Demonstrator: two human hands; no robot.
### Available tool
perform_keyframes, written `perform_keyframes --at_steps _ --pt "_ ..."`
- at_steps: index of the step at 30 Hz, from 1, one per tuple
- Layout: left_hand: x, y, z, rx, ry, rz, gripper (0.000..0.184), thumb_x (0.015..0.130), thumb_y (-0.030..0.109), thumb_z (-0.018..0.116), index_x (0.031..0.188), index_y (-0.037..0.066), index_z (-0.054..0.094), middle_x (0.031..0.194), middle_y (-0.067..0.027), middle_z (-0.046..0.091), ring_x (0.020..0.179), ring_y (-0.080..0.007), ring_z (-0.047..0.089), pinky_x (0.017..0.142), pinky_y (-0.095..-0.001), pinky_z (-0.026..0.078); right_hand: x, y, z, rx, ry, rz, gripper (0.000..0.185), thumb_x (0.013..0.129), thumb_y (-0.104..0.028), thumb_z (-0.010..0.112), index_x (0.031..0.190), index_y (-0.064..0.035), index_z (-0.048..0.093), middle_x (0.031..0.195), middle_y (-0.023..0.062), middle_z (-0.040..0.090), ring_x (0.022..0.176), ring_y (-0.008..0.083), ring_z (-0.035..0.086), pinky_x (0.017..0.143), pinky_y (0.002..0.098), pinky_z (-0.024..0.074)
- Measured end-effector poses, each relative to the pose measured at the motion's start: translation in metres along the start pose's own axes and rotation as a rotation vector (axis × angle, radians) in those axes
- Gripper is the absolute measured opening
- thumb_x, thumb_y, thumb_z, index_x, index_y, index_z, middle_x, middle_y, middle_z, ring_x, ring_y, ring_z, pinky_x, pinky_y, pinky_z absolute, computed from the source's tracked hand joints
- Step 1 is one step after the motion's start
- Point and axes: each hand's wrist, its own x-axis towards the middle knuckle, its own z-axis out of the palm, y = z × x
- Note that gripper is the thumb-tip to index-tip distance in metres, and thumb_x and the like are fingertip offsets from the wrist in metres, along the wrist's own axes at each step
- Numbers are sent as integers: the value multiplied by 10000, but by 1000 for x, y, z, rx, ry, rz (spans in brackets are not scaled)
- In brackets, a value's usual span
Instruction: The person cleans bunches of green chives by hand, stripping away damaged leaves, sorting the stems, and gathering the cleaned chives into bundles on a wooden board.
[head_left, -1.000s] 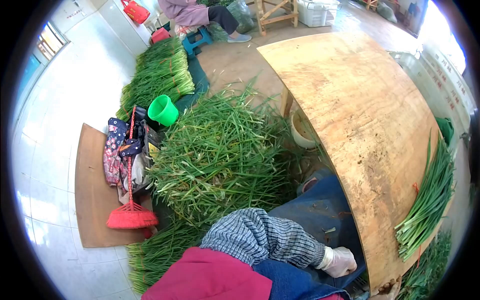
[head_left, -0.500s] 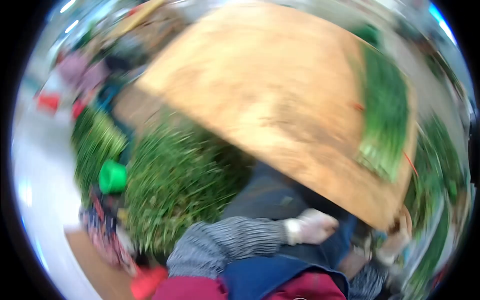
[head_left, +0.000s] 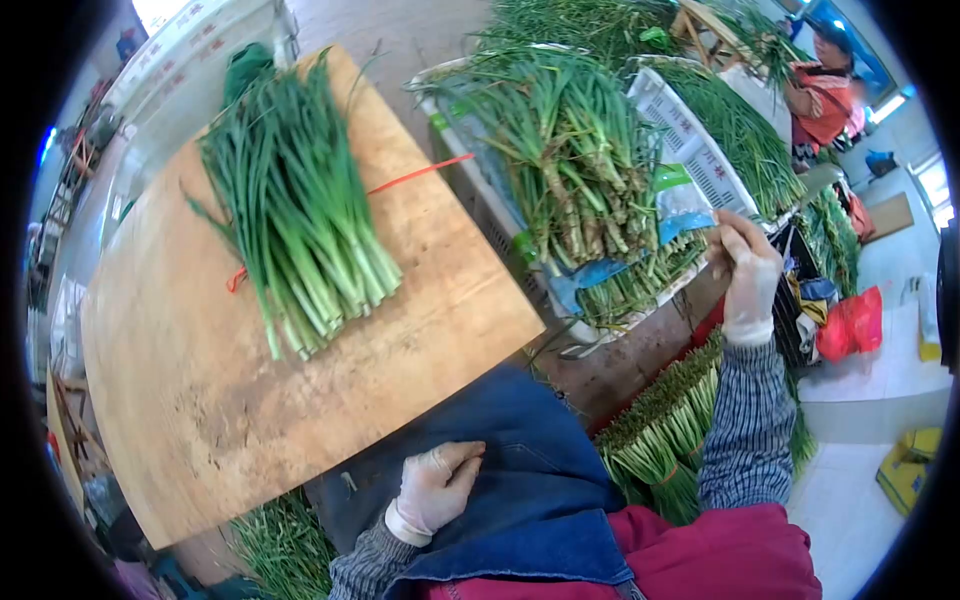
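The left hand (head_left: 432,490), gloved, is just off the near edge of the desk (head_left: 440,325), over the blue apron (head_left: 540,440). Its fingers are half curled with the thumb close to the forefinger; whether something small sits between them, I cannot tell. The right hand (head_left: 752,285), gloved too, reaches out to the right of the desk, fingertips closed on the edge of the plastic wrap (head_left: 686,204).

Beside that wrap, right of the desk, the muddy bundle (head_left: 590,190) lies on a crate (head_left: 478,190), brown root ends toward the person. It looks fairly heavy and loose, likely gritty and damp; a grip round the firm lower stems should suit it better than the limp leaf tops. The wrap itself looks thin and slippery, liable to tear.

On the desk rests the clean bunch (head_left: 325,215), pale ends toward the near edge, a red tie (head_left: 420,173) showing at either side. It seems light, its whites stiff but easily bruised, its leaves soft; best scooped from beneath the pale stems. Right of the desk, nearer the person, are banded bundles (head_left: 665,440); farther off, a co-worker (head_left: 828,105).
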Motion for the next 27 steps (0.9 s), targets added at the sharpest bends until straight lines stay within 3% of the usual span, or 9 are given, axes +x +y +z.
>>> perform_keyframes --at_steps 3,8,13,18,20,21,23,24,27 --pt "14 21 1 -28 -86 4 147 746 36 615 890 20 638 796 -129 644 718 -257 644 627 -299 509 39 -6 13 -86 -83 32 224 818 -97 537 990 29 605 776 70 625 597 88 569 472 194 399" --pt "59 69 -16 -107 -84 -8 159 744 18 630 903 15 635 773 -129 638 693 -235 643 620 -276 501 89 8 38 -171 -258 52 283 814 -193 575 991 26 601 799 70 624 614 102 580 462 200 411" --pt "160 136 -33 -246 -8 -143 202 859 139 492 929 -15 603 655 -44 578 518 -79 509 475 -202 417 110 14 62 -290 -353 245 339 822 -303 600 962 6 604 759 53 599 573 106 557 432 213 409" --pt "274 107 -22 -100 88 -200 218 818 190 517 887 -5 585 667 -80 597 533 -133 561 465 -243 436 128 29 76 -362 -386 258 467 797 -433 623 943 11 603 645 60 571 510 93 528 388 209 395" --pt "320 68 -4 82 212 -56 225 808 199 527 871 -7 593 679 -103 605 539 -154 566 485 -269 454 131 30 77 -485 -426 132 523 783 -491 609 881 22 622 725 117 626 605 205 594 578 319 495" --pt "330 70 1 268 290 17 248 786 219 559 834 -22 600 731 -154 618 594 -227 592 554 -329 480 129 27 80 -567 -426 162 551 782 -517 594 856 28 632 735 137 631 675 239 608 681 348 493" --pt "342 86 9 424 370 127 257 755 238 578 801 -13 604 778 -235 605 808 -374 586 742 -416 452 137 50 83 -620 -379 -20 584 761 -529 585 858 46 626 794 214 632 767 317 618 727 376 492" --pt "359 72 10 847 214 381 271 757 257 576 802 -9 605 793 -237 605 814 -381 586 745 -418 451 136 53 83 -649 -335 -92 606 740 -531 589 878 58 618 855 244 621 838 352 605 769 388 478" --pt "402 43 23 672 275 129 285 793 266 533 785 -2 628 750 -212 600 770 -340 599 696 -417 471 131 22 77 -515 -498 215 689 739 -533 595 1034 89 561 1034 284 569 1001 360 552 877 388 422"
